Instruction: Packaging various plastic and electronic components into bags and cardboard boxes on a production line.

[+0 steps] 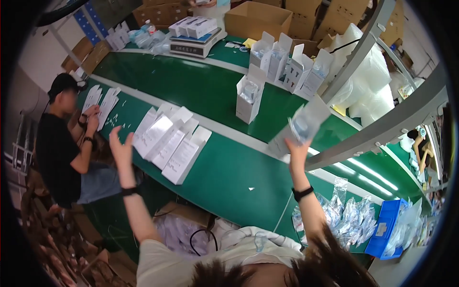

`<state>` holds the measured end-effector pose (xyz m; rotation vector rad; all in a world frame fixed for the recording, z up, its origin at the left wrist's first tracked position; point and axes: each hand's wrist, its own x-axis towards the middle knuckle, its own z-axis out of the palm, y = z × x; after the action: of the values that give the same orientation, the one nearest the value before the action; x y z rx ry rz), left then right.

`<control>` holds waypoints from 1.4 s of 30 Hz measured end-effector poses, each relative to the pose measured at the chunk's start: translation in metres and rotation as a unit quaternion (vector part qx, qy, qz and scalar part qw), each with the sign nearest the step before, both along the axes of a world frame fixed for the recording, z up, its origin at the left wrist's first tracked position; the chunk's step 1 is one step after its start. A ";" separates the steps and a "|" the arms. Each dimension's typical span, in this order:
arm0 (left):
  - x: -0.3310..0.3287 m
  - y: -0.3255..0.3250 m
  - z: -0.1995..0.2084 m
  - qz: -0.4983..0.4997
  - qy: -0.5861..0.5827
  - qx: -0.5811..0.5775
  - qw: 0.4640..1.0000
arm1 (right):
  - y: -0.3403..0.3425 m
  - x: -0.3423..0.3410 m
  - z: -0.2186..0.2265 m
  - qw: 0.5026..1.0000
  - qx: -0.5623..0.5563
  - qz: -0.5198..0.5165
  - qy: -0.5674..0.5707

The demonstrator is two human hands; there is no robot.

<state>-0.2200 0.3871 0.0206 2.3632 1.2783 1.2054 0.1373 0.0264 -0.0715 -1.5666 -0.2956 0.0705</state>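
Note:
My right hand [298,152] grips an open white box [292,136] from below, its flap up, tilted at the conveyor's near edge and blurred by motion. Something pale in clear plastic shows inside it. My left hand [120,143] is raised with fingers apart and holds nothing. Just right of that hand, several white boxes [168,146] with lifted flaps lean together on the green worktable [229,186]. Another open box [249,98] stands upright on the green conveyor belt [201,91], with a plastic-wrapped item in it.
Several filled open boxes [299,69] stand at the belt's far side. Beyond are a scale [195,47] and a large carton [258,18]. Bagged parts [346,215] and a blue bin [382,229] lie right, past a metal post [368,138]. A co-worker [62,143] sits left.

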 end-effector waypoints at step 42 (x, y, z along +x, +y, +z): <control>0.166 -0.321 0.125 -0.540 -0.167 -0.040 0.824 | -0.108 -0.063 0.113 0.917 -0.239 0.176 -0.268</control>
<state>-0.0540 0.0663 0.1460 2.0677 -0.1919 1.0062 0.0743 -0.0815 0.0418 -1.9863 -1.0595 -0.0102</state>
